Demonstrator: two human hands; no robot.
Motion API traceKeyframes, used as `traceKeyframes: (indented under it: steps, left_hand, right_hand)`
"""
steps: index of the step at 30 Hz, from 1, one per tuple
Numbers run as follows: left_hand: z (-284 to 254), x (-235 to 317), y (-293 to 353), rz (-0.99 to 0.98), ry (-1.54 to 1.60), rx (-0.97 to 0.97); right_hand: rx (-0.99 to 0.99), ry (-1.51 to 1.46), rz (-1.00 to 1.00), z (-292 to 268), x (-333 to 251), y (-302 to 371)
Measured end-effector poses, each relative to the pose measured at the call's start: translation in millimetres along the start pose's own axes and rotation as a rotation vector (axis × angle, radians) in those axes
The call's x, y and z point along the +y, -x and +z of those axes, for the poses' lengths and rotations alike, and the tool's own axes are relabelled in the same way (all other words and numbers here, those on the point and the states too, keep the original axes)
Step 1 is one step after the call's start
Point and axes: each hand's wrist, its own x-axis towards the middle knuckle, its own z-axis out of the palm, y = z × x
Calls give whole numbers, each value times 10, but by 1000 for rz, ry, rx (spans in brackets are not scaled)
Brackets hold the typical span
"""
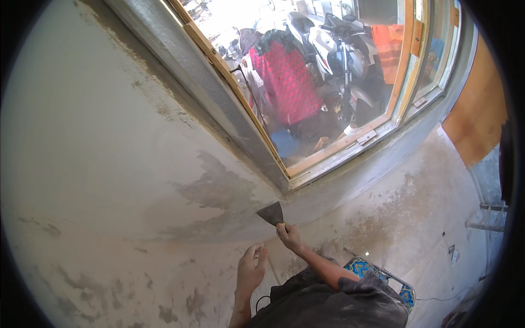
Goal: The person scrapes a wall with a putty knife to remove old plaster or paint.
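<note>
My right hand (290,236) is closed round the handle of a putty knife (271,214). The knife's wide dark blade points up and to the left, close to the wall just under the window's lower corner. Whether the blade touches the wall I cannot tell. Lower and to the left, my left hand (251,270) is raised with its fingers loosely bent, and nothing shows in it. The plastered wall (109,142) is pale, with a grey patch (210,188) left of the knife.
A wooden-framed window (328,154) fills the upper right; motorbikes (339,54) and a red cover (287,82) show through it. Below right stands a chair with a blue patterned seat (358,267). An orange-brown panel (476,109) is at the far right, and a thin cable (437,299) runs below it.
</note>
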Motion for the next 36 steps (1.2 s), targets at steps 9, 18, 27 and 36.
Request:
traceKeyframes:
  steps: [9, 18, 27, 36]
  left_hand:
    - [238, -5, -1, -48, 23, 25]
    - [339, -33, 64, -86, -84, 23]
    - [433, 20, 133, -65, -90, 77]
    - [460, -41, 58, -36, -84, 68]
  right_hand:
    - [47, -5, -114, -13, 50, -200]
    - [87, 66, -41, 76, -369, -260]
    - [84, 86, -4, 33, -300, -211]
    - [48, 213, -26, -75, -126, -265]
